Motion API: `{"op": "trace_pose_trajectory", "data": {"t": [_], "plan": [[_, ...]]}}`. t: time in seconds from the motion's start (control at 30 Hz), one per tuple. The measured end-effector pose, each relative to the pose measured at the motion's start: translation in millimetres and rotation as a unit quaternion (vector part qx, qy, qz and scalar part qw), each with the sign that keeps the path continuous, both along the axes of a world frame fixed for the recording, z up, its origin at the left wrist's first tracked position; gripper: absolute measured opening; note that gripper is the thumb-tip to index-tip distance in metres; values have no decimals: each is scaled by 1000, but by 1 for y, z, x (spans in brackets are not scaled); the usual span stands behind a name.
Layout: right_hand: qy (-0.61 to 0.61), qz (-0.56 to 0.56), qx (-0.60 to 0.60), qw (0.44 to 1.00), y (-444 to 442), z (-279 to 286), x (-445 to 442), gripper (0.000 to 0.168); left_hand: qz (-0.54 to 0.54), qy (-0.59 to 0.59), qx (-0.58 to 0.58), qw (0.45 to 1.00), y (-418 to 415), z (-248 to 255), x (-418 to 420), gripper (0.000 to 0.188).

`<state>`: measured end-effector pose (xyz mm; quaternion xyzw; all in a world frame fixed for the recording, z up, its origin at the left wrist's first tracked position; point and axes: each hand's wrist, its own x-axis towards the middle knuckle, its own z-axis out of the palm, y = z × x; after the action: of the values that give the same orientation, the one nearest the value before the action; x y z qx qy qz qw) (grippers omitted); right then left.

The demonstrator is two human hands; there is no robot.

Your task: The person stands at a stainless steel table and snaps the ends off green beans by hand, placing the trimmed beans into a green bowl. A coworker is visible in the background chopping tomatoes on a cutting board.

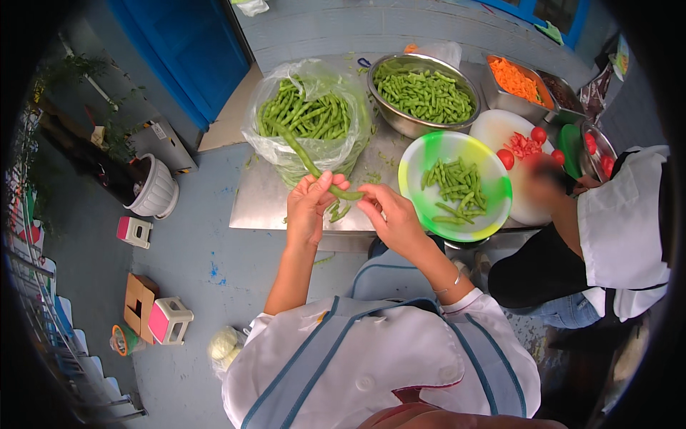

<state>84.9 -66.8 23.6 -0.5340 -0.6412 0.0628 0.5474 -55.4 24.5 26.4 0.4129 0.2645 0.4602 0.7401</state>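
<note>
A long green bean is gripped between the thumb and fingers of my left hand. At the bean's near end, my right hand pinches the tip with thumb and forefinger. Behind my left hand stands a clear plastic bag full of whole green beans. To the right of my right hand is a green, yellow and white plastic colander or bowl holding bean pieces. A steel bowl heaped with bean pieces stands behind it. Bean scraps lie on the steel table.
At right a co-worker works at a white cutting board with chopped and whole tomatoes. Beyond stands a steel pan of cut carrots. Stools, a cardboard box and a planter stand on the floor at left.
</note>
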Motion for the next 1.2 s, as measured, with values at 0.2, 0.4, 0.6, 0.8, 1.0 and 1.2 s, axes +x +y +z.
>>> {"op": "trace_pose_trajectory", "data": {"t": [0.2, 0.4, 0.6, 0.8, 1.0, 1.2], "plan": [[-102, 30, 21, 994, -20, 13, 7, 13, 206, 216, 300, 906, -28, 10, -14, 32], [160, 156, -64, 973, -36, 21, 0, 12, 86, 242, 480, 839, -67, 13, -21, 26], [194, 151, -195, 949, -36, 12, 2, 11, 144, 300, 595, 732, -67, 6, -25, 26], [376, 183, -252, 873, -16, 5, -17, 13, 282, 248, 458, 806, -64, -5, -45, 16], [-57, -172, -205, 962, 44, -38, 68, 23, 400, 43, 278, 872, -26, 22, -165, 26], [-18, 64, -171, 983, 45, -19, 5, 36, 327, 6, 233, 916, -25, 12, -169, 25]]}}
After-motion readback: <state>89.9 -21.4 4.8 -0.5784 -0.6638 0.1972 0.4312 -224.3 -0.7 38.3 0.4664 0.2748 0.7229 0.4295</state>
